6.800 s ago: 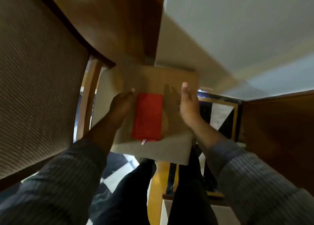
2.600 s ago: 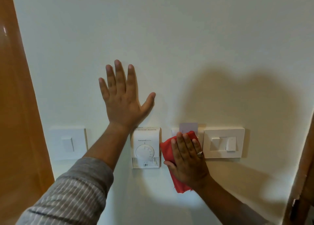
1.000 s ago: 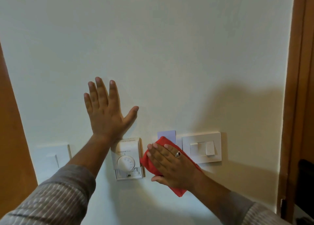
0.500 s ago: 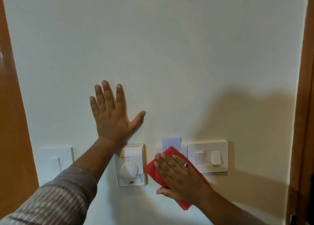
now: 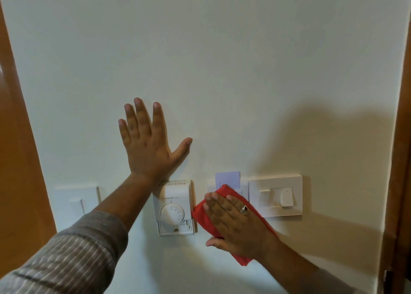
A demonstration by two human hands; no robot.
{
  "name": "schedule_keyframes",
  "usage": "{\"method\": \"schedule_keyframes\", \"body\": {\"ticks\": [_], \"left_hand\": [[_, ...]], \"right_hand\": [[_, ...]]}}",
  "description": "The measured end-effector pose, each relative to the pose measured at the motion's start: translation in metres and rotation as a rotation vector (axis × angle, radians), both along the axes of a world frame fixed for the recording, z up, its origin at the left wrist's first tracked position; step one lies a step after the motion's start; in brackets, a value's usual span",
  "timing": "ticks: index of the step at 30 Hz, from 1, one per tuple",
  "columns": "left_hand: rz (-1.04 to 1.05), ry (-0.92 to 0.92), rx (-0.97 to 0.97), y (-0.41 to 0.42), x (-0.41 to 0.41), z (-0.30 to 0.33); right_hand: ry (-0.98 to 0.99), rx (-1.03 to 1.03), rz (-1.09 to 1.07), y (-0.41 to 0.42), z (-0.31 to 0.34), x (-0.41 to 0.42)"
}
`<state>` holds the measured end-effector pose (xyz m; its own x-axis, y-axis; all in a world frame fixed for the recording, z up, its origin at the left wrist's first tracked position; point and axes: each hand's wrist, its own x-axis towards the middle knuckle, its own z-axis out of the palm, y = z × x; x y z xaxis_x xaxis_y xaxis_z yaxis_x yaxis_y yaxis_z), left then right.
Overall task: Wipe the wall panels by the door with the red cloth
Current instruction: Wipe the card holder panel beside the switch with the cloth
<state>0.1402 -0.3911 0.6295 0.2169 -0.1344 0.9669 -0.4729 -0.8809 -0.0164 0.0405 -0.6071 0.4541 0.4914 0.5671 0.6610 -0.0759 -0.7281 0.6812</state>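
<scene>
My right hand (image 5: 233,223) lies flat on the red cloth (image 5: 201,213) and presses it against the wall over the key-card holder, whose pale card (image 5: 228,179) sticks out above the cloth. The white thermostat (image 5: 174,207) with a round dial is just left of the cloth, its right edge touching it. A white switch plate (image 5: 275,196) with two rockers sits just right of the cloth. Another white switch plate (image 5: 75,201) is at the far left. My left hand (image 5: 149,142) rests open and flat on the bare wall above the thermostat.
A wooden door frame (image 5: 400,160) runs down the right edge, and an orange-brown wooden panel (image 5: 15,138) stands along the left. The cream wall (image 5: 222,60) above the panels is bare.
My right hand with the cloth has stayed over the card holder, shifting only slightly against the wall. My left hand has kept its place above the thermostat.
</scene>
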Motion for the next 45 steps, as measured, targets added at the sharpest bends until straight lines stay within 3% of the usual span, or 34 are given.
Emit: {"method": "schedule_keyframes", "body": {"ticks": [3,9,13,15,24,30,37,42,45], "left_hand": [[-0.008,0.002,0.000,0.001,-0.002,0.000],[-0.003,-0.011,-0.017,-0.002,-0.001,-0.001],[-0.017,-0.009,0.006,0.002,-0.002,-0.002],[-0.016,-0.019,0.017,0.003,-0.001,-0.002],[-0.013,-0.051,-0.002,-0.001,0.005,-0.002],[-0.025,-0.041,0.001,0.001,0.000,-0.002],[-0.011,-0.041,0.002,0.001,-0.001,-0.002],[-0.017,-0.053,0.008,0.002,0.001,-0.002],[-0.016,-0.049,0.010,0.002,0.001,-0.003]], "right_hand": [[-0.027,-0.018,-0.006,-0.011,0.008,-0.008],[-0.117,0.171,0.000,0.018,0.010,0.008],[-0.027,-0.095,0.013,-0.012,0.008,-0.004],[-0.030,-0.124,0.039,-0.025,0.014,-0.009],[-0.140,0.097,-0.008,0.012,0.003,0.005],[-0.036,0.001,-0.019,0.001,-0.006,-0.004],[-0.209,0.215,-0.007,0.019,-0.011,0.009],[-0.074,-0.025,0.017,-0.003,-0.018,0.002],[-0.120,0.027,0.007,-0.022,-0.016,-0.006]]}}
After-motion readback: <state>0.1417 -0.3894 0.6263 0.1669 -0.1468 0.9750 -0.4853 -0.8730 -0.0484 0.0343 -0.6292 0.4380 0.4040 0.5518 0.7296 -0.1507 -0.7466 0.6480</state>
